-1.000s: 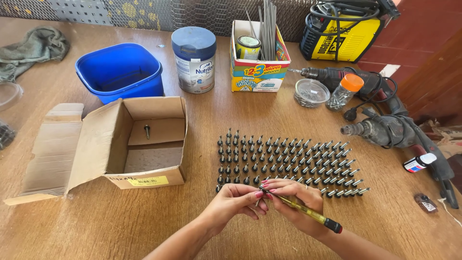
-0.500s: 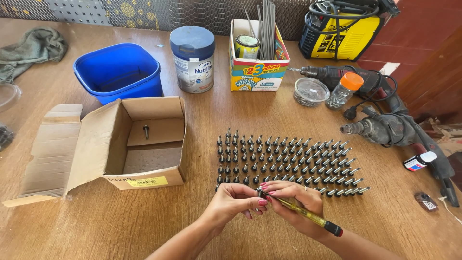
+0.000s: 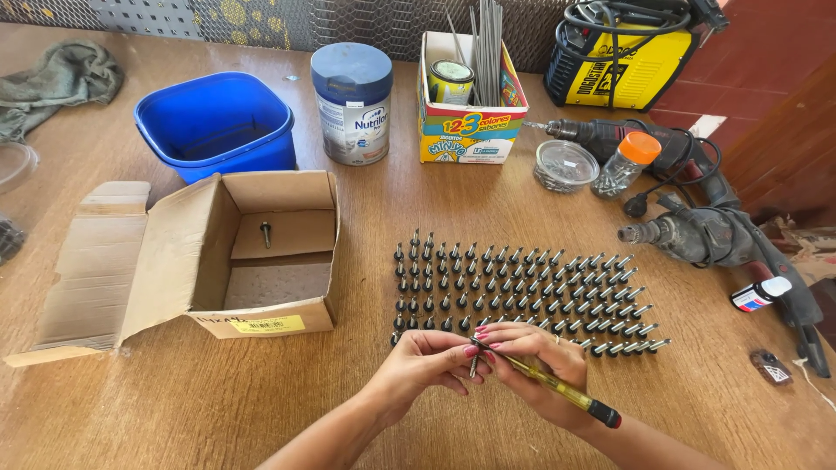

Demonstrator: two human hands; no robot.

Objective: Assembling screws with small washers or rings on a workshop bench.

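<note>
Since a moment ago little has shifted: the left hand (image 3: 427,361) still pinches what seems a small screw (image 3: 473,364), the right hand (image 3: 549,370) stays closed around a yellow screwdriver (image 3: 549,386), at the desk's (image 3: 218,409) six o'clock edge below the screw rows (image 3: 522,292)

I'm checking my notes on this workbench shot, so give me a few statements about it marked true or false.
1. The right hand holds a yellow-handled screwdriver. True.
2. The cardboard box is packed full of screws. False: only one screw shows inside it.
3. The screws on the table stand in rows just beyond the hands. True.
4. The blue tub sits right of the power drills. False: it is at the far left, behind the box.
5. The left hand lies flat on the table. False: its fingers pinch a small part against the screwdriver.
</note>
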